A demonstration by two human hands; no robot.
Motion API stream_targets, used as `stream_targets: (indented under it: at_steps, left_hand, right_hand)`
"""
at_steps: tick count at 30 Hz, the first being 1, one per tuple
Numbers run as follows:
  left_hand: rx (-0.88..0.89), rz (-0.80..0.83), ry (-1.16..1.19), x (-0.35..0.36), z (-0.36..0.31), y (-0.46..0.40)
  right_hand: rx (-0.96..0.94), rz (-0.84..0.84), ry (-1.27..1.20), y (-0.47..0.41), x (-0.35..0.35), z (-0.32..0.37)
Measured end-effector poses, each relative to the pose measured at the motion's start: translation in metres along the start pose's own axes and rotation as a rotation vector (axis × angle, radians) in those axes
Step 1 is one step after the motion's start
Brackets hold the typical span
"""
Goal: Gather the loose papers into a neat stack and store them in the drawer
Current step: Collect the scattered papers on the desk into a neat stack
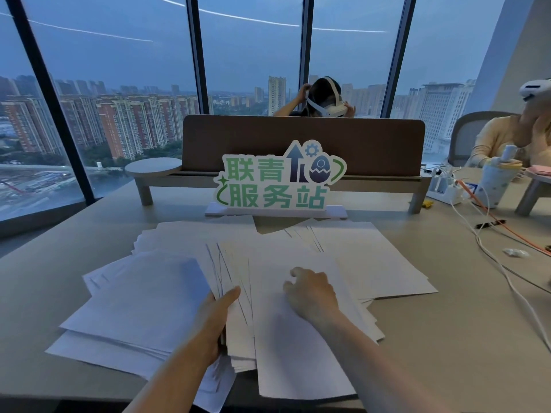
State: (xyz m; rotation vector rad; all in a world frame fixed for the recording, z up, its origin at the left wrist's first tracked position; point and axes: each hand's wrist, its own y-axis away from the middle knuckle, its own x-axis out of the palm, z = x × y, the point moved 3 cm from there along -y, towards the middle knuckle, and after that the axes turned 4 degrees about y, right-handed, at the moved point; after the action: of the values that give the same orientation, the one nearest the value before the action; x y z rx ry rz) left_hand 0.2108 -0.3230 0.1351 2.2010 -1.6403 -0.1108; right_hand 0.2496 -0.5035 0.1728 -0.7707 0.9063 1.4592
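Note:
Many loose white papers (372, 257) lie fanned and overlapping across the grey desk (447, 338). A thicker bundle of sheets (238, 323) runs down the middle of the spread. My left hand (213, 320) grips this bundle's left edge, thumb on top and fingers underneath. My right hand (313, 293) rests palm down on the top sheet just right of it, fingers curled and pressing on the paper. More sheets (134, 308) spread to the left under my left forearm. No drawer is in view.
A green-lettered sign (277, 180) on a white base stands behind the papers, in front of a brown desk divider (304, 144). White and orange cables (492, 242), a power strip and a bottle (495, 180) lie at the right. Two people sit beyond and to the right.

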Motion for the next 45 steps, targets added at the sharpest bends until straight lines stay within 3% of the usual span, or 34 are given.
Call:
stream_targets:
  at_steps: [6, 17, 23, 27, 30, 34, 36, 39, 45]
  left_hand:
    - [-0.075, -0.06, -0.031, -0.002, 0.005, -0.015]
    - [-0.05, 0.008, -0.144, 0.004, 0.009, -0.02]
    - [0.149, -0.023, -0.138, 0.005, -0.007, -0.013]
    - [0.369, 0.0, -0.088, 0.015, -0.039, 0.0]
    - [0.568, 0.006, -0.079, 0.023, -0.07, 0.015]
    - [0.706, -0.043, -0.052, 0.029, -0.102, 0.023]
    - [0.715, -0.051, -0.007, 0.031, -0.11, 0.022]
    - [0.636, -0.013, -0.024, 0.028, -0.103, 0.016]
    - [0.519, 0.036, -0.045, 0.017, -0.069, 0.008]
  right_hand:
    - [0.252, -0.005, 0.018, -0.016, -0.014, -0.055]
    - [0.103, 0.024, -0.314, -0.031, 0.005, -0.061]
    - [0.068, -0.131, -0.486, -0.033, -0.01, -0.056]
    - [0.023, -0.164, -0.726, -0.031, -0.034, -0.04]
    - [-0.062, -0.306, -0.872, -0.024, -0.065, -0.023]
    - [-0.2, -0.513, -1.024, -0.016, -0.1, -0.003]
    - [-0.262, -0.567, -1.029, -0.012, -0.106, 0.002]
    - [-0.318, -0.464, -1.043, -0.009, -0.091, -0.002]
    - [-0.252, -0.376, -1.028, -0.01, -0.056, -0.028]
